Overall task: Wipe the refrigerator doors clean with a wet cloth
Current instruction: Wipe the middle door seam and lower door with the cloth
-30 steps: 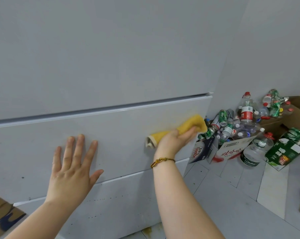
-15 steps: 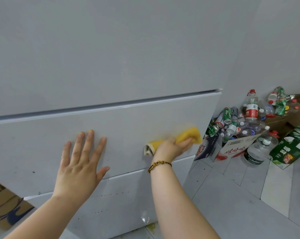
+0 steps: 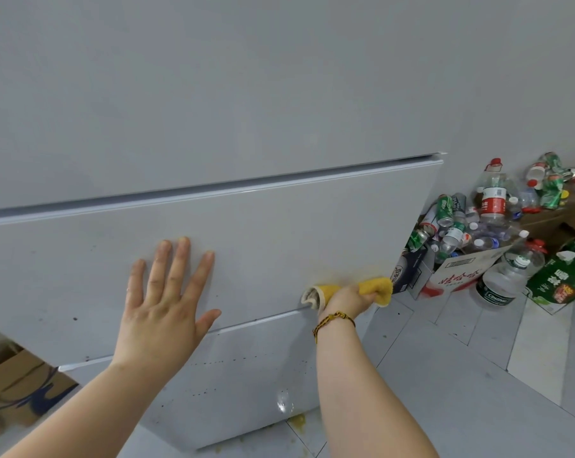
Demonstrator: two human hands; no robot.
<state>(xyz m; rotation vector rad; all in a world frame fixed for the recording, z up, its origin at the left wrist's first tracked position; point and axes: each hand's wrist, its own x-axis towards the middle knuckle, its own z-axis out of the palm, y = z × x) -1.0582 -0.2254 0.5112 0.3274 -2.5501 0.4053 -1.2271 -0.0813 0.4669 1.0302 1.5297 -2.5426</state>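
Note:
A pale grey refrigerator fills the view, with a tall upper door (image 3: 213,94), a middle drawer front (image 3: 279,233) and a lower drawer front (image 3: 246,368) dotted with small dark specks. My right hand (image 3: 348,297) grips a yellow cloth (image 3: 377,287) and presses it against the middle drawer front near its lower right corner. The cloth's pale end sticks out left of the hand, at the seam above the lower front. My left hand (image 3: 162,305) lies flat on the middle drawer front, fingers spread, holding nothing.
A white cardboard box (image 3: 458,274) heaped with empty bottles and cans stands on the grey tiled floor right of the refrigerator, beside a large water jug (image 3: 507,276) and a green carton (image 3: 567,276). Brown cardboard (image 3: 18,388) lies at the lower left. Yellowish stains (image 3: 296,421) mark the floor under the fridge.
My right hand has slid the cloth downward along the middle drawer front to its lower edge. My left hand has stayed flat on the door.

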